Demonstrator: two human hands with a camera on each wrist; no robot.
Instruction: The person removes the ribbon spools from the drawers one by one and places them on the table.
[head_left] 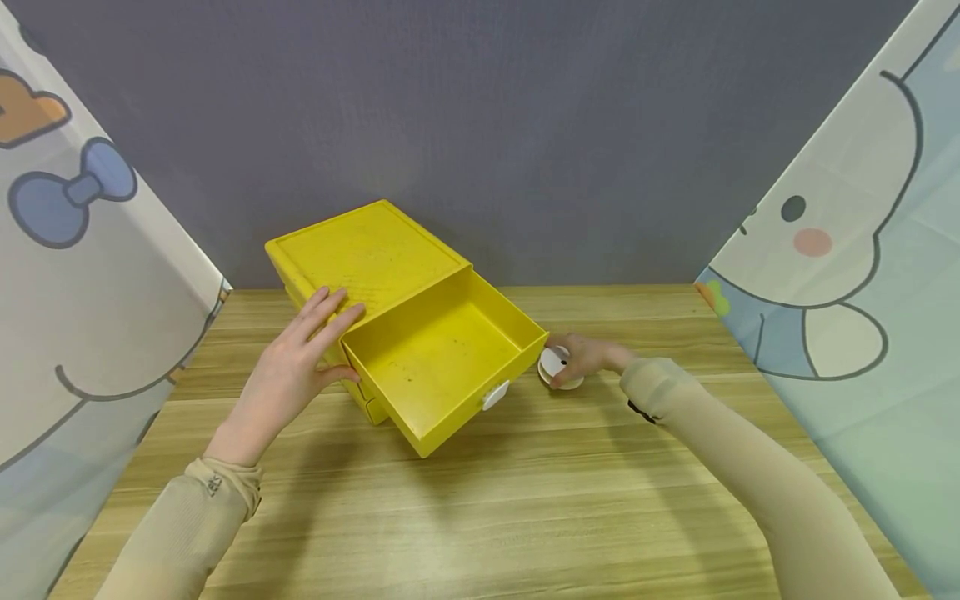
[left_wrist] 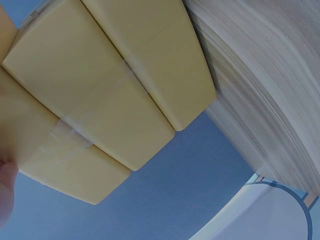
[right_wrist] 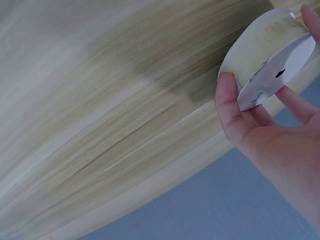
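A yellow drawer unit (head_left: 367, 250) stands at an angle on the table, its top drawer (head_left: 442, 358) pulled out and bare inside. On the drawer front is a white handle (head_left: 495, 395). My left hand (head_left: 300, 354) rests on the unit's near left edge, fingers spread over the top and thumb by the drawer's side. To the right of the drawer, my right hand (head_left: 588, 356) grips a white ribbon spool (head_left: 551, 360) at the tabletop. In the right wrist view, cream ribbon is wound between the discs of the spool (right_wrist: 272, 75), with fingers and thumb around its rim.
The wood-grain table (head_left: 480, 525) runs back to a grey-blue wall (head_left: 480, 133). Cartoon-printed panels stand on the left (head_left: 97, 308) and right (head_left: 847, 433). The left wrist view shows clear tape (left_wrist: 70, 132) across the unit's stacked sections.
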